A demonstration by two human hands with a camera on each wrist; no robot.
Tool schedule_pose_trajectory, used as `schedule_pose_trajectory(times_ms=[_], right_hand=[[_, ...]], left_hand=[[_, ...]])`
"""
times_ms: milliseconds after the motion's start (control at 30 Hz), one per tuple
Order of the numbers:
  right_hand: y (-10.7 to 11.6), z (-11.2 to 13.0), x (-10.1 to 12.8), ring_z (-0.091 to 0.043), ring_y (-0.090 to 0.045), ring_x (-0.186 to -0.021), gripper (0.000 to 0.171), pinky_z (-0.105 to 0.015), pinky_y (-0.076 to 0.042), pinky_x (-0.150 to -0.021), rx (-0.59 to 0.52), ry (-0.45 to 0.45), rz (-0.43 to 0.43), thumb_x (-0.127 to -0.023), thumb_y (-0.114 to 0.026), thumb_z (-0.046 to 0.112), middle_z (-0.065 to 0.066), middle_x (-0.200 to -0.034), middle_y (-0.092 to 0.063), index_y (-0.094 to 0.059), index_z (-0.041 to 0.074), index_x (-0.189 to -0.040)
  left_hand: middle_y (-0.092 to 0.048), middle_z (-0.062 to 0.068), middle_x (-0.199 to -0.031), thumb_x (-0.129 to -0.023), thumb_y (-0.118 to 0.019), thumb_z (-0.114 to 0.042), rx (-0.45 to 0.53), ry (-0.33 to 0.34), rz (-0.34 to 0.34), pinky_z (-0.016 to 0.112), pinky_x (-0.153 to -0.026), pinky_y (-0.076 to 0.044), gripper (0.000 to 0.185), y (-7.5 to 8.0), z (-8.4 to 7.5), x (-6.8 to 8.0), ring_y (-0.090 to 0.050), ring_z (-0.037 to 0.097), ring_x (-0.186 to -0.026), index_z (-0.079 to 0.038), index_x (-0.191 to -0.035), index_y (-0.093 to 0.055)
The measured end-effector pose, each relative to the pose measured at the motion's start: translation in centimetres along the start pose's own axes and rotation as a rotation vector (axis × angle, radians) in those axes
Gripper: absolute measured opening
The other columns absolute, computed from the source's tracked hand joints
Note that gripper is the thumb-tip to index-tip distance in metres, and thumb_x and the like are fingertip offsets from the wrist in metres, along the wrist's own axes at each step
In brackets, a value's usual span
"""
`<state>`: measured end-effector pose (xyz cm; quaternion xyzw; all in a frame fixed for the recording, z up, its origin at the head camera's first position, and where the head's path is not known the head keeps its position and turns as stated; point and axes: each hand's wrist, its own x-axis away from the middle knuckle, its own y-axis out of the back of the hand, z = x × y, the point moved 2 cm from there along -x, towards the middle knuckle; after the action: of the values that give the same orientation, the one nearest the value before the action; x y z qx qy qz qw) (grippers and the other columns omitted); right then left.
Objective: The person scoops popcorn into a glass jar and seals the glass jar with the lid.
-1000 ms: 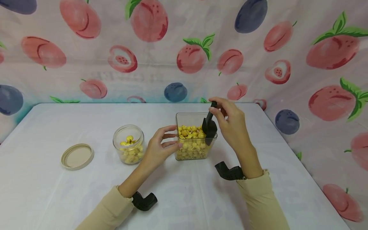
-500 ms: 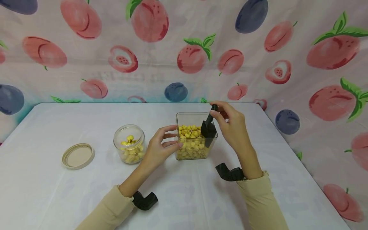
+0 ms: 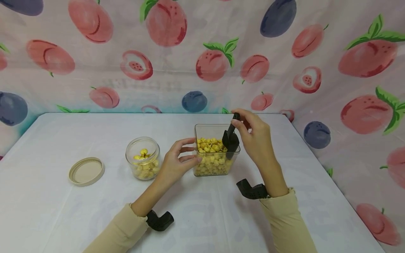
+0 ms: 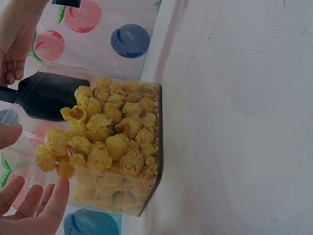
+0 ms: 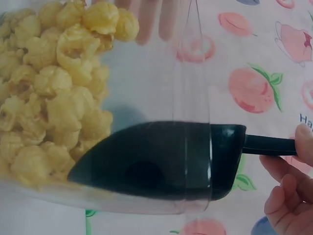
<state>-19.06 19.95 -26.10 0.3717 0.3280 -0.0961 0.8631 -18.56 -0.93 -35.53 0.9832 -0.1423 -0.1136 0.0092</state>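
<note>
Hardly anything had shifted since the earlier frames: the small black plastic scoop (image 3: 230, 141) had only rocked slightly at the near right corner of the clear square plastic container of yellow popcorn (image 3: 216, 154), and both hands kept their places. The right hand (image 3: 254, 140) pinched the scoop's thin handle between thumb and fingers (image 5: 288, 196), the blade pointing down inside the container wall with its tip against the heap and no kernels in it yet. The left hand (image 3: 177, 162) steadied the container's left side, its fingers (image 4: 34, 205) nearly straight and resting against the clear wall rather than curled round it. The container stood mid-counter on the white cloth-covered counter (image 3: 57, 211). Just to its left stood a small round glass jar (image 3: 143, 158), open and partly filled with popcorn, and farther left its beige round lid (image 3: 86, 171) lay upside down. I judged this to be the loading stage of a scoop; the next move would call for driving the blade under the kernels and lifting it level so none spilled on the way to the jar.
</note>
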Motion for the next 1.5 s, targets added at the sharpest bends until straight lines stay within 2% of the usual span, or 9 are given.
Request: schedule_pose_trajectory(times_ms=[233, 400, 533, 733, 833, 1067, 1200, 1367, 1500], right_hand=[[-0.6, 0.3, 0.0, -0.015, -0.044, -0.071, 0.029, -0.028, -0.036, -0.059, 0.056, 0.022, 0.109, -0.089, -0.061, 0.017, -0.009, -0.087, -0.060, -0.062, 0.005, -0.116], [-0.8, 0.3, 0.1, -0.017, -0.044, -0.069, 0.029, -0.029, -0.036, -0.059, 0.062, 0.006, 0.117, -0.088, -0.063, 0.016, -0.009, -0.084, -0.061, -0.062, 0.005, -0.115], [-0.8, 0.2, 0.3, -0.017, -0.047, -0.068, 0.027, -0.027, -0.038, -0.059, 0.048, -0.022, 0.061, -0.088, -0.064, 0.015, -0.011, -0.082, -0.062, -0.063, 0.003, -0.113], [0.0, -0.3, 0.6, -0.013, -0.051, -0.066, 0.025, -0.017, -0.036, -0.058, -0.015, -0.065, -0.120, -0.088, -0.065, 0.016, -0.012, -0.078, -0.062, -0.063, 0.002, -0.108], [0.2, -0.3, 0.6, -0.011, -0.048, -0.067, 0.025, -0.016, -0.035, -0.059, -0.035, -0.045, -0.144, -0.087, -0.065, 0.015, -0.011, -0.077, -0.058, -0.064, 0.003, -0.108], [-0.4, 0.1, 0.4, -0.015, -0.043, -0.071, 0.025, -0.025, -0.036, -0.061, 0.021, 0.069, -0.011, -0.087, -0.064, 0.013, -0.009, -0.081, -0.057, -0.064, 0.003, -0.110], [-0.8, 0.1, 0.5, -0.016, -0.044, -0.070, 0.024, -0.027, -0.037, -0.061, 0.028, 0.049, 0.051, -0.087, -0.064, 0.014, -0.009, -0.082, -0.060, -0.064, 0.005, -0.110], [-0.8, -0.1, 0.8, -0.016, -0.045, -0.070, 0.025, -0.025, -0.038, -0.061, 0.024, -0.005, 0.007, -0.085, -0.067, 0.014, -0.011, -0.081, -0.061, -0.064, 0.003, -0.108], [-0.8, -0.4, 1.0, -0.016, -0.048, -0.068, 0.026, -0.022, -0.038, -0.059, 0.013, 0.007, -0.019, -0.084, -0.068, 0.014, -0.010, -0.079, -0.060, -0.063, 0.002, -0.107]], left_hand=[[-0.044, 0.006, -0.135, -0.081, -0.071, -0.009, 0.003, 0.006, 0.002, 0.031, -0.091, -0.051, 0.058, -0.1, 0.0, 0.0, -0.050, 0.028, -0.118, -0.011, -0.134, -0.046], [-0.044, 0.006, -0.134, -0.081, -0.071, -0.009, 0.002, 0.005, 0.002, 0.031, -0.091, -0.051, 0.058, -0.1, 0.0, 0.0, -0.050, 0.028, -0.118, -0.011, -0.133, -0.046], [-0.044, 0.006, -0.135, -0.082, -0.071, -0.010, -0.004, 0.002, 0.002, 0.031, -0.091, -0.051, 0.057, 0.0, 0.0, 0.1, -0.050, 0.028, -0.118, -0.011, -0.133, -0.046], [-0.045, 0.006, -0.134, -0.082, -0.070, -0.010, -0.017, 0.000, -0.004, 0.028, -0.089, -0.052, 0.056, -0.1, 0.0, 0.1, -0.051, 0.027, -0.117, -0.010, -0.133, -0.047], [-0.045, 0.006, -0.134, -0.082, -0.071, -0.009, -0.016, 0.001, -0.008, 0.028, -0.089, -0.052, 0.056, -0.1, 0.0, 0.1, -0.051, 0.026, -0.117, -0.011, -0.133, -0.047], [-0.044, 0.006, -0.134, -0.081, -0.071, -0.009, -0.011, -0.001, -0.007, 0.027, -0.090, -0.052, 0.057, 0.0, 0.1, 0.1, -0.051, 0.026, -0.117, -0.011, -0.133, -0.046], [-0.044, 0.006, -0.134, -0.082, -0.071, -0.009, -0.015, -0.003, -0.006, 0.028, -0.090, -0.052, 0.057, -0.1, 0.1, 0.1, -0.051, 0.026, -0.117, -0.011, -0.133, -0.046], [-0.044, 0.007, -0.134, -0.082, -0.071, -0.010, -0.017, 0.000, -0.002, 0.030, -0.090, -0.052, 0.057, -0.1, 0.1, 0.1, -0.051, 0.027, -0.117, -0.012, -0.133, -0.046], [-0.044, 0.006, -0.134, -0.082, -0.071, -0.010, -0.020, 0.006, -0.007, 0.029, -0.090, -0.052, 0.056, 0.0, 0.1, 0.1, -0.052, 0.025, -0.117, -0.013, -0.133, -0.047]])
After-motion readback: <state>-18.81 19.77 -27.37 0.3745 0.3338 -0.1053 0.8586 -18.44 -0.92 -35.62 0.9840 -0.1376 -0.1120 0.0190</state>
